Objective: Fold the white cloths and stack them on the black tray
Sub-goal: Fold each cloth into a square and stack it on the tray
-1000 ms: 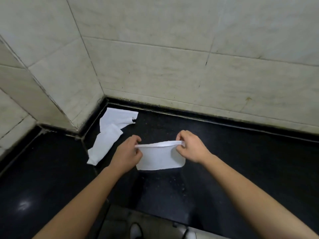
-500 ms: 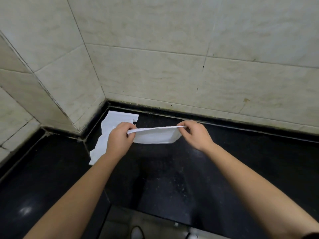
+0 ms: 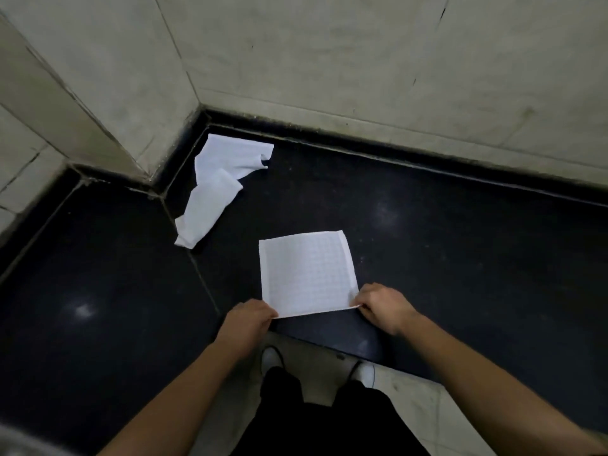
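A white cloth (image 3: 307, 273) lies spread flat as a square on the black counter (image 3: 444, 258), near its front edge. My left hand (image 3: 245, 319) pinches its near left corner. My right hand (image 3: 383, 306) pinches its near right corner. Two more white cloths lie crumpled toward the back left corner: one (image 3: 235, 158) against the wall, the other (image 3: 207, 210) overlapping it and reaching toward me. No separate black tray can be told apart from the dark surface.
Pale tiled walls (image 3: 329, 60) close the counter at the back and left, forming a corner. A seam (image 3: 200, 274) runs across the black surface left of the flat cloth. Below the front edge are my dark trousers and white shoes (image 3: 271, 357) on a light floor.
The cloth was held up stretched between both hands; now it lies flat on the counter, pulled toward the front edge, with both hands at its near corners. The camera looks further down.
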